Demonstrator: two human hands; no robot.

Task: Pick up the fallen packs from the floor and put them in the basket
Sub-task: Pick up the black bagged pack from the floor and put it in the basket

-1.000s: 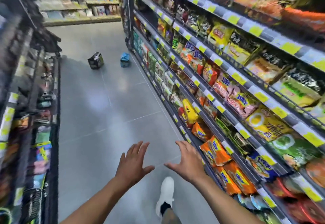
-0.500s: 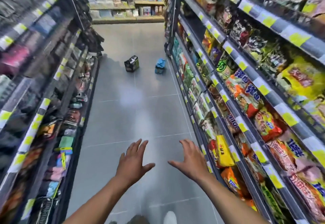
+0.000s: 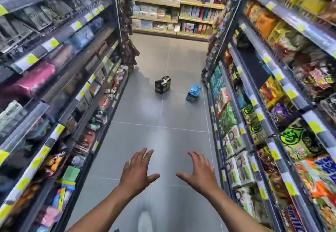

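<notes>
Your left hand (image 3: 136, 173) and right hand (image 3: 200, 174) hover low in frame — fingers spread, holding nothing. At mid-frame, a black pack (image 3: 162, 84) and blue pack (image 3: 193, 93) lie on the floor (image 3: 163, 140) — apart.

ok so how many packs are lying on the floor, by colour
dark pack: 1
blue pack: 1
total: 2

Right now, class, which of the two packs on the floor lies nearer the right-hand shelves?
The blue pack. It is the only blue one, and the black pack sits farther to its left.
</notes>
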